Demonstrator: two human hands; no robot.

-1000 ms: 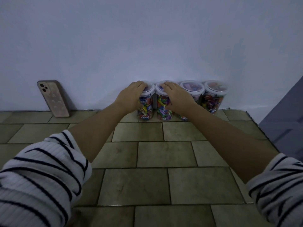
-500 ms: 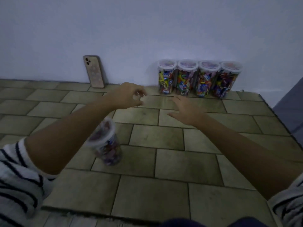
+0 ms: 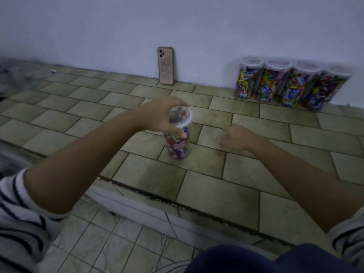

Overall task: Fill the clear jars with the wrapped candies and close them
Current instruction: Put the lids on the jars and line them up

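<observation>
Clear lidded jar (image 3: 178,137) of wrapped candies stands on tiled ledge (image 3: 216,194); left hand (image 3: 160,115) grips its lid rim. Right hand (image 3: 237,137) hovers beside, fingers loosely spread, holding nothing.

- Open tiles (image 3: 206,123) lie between the left hand (image 3: 159,115), which grips a jar (image 3: 178,142) at its lid, and the right hand (image 3: 238,137).
- Beyond the right hand, four jars (image 3: 269,83) stand side by side against the wall (image 3: 197,26).
- Beyond the left hand, a phone (image 3: 166,66) leans on the wall.
- Behind both hands, a ledge edge (image 3: 157,196) drops away.
</observation>
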